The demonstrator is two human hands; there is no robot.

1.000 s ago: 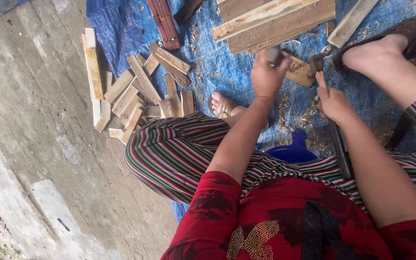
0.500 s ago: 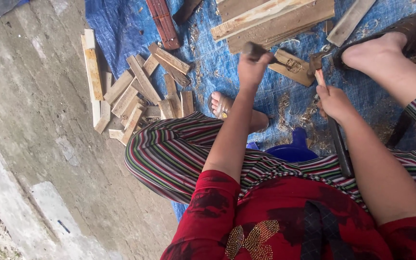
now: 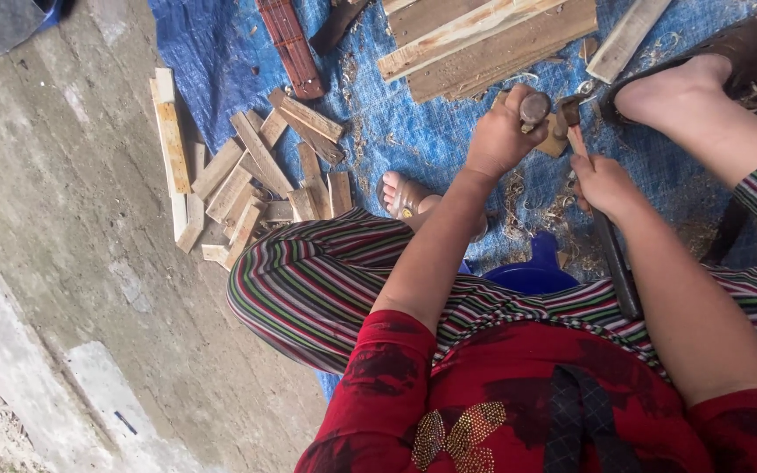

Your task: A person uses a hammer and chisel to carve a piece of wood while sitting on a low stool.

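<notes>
- Over the blue tarp (image 3: 449, 131), the left hand (image 3: 499, 131) is closed round a short tool whose rounded grey head (image 3: 534, 107) sticks up from the fist
- Just beside it, the right hand (image 3: 604, 182) is wrapped tight round the handle of a long dark tool (image 3: 615, 254); its metal head (image 3: 569, 111) is beside the grey head, over a small wood block (image 3: 555, 140) on the tarp
- Whether the two tool heads touch cannot be told
- Beyond the hands, long planks (image 3: 484, 39) lie across the tarp, their near edge close to the left fist
- To the right, a sandalled foot (image 3: 685, 83) rests on the tarp, near the metal head, so room that side is tight
- To the left of the hands the tarp is bare but for wood shavings (image 3: 527, 206), as far as the other foot (image 3: 405, 197)
- Farther left, a heap of short cut boards (image 3: 256, 175) straddles the tarp's edge onto the concrete floor (image 3: 63, 245)
- A reddish slat (image 3: 291, 44) lies well apart from the hands, near the top edge
- A blue plastic stool (image 3: 532, 271) shows between the striped trouser legs
</notes>
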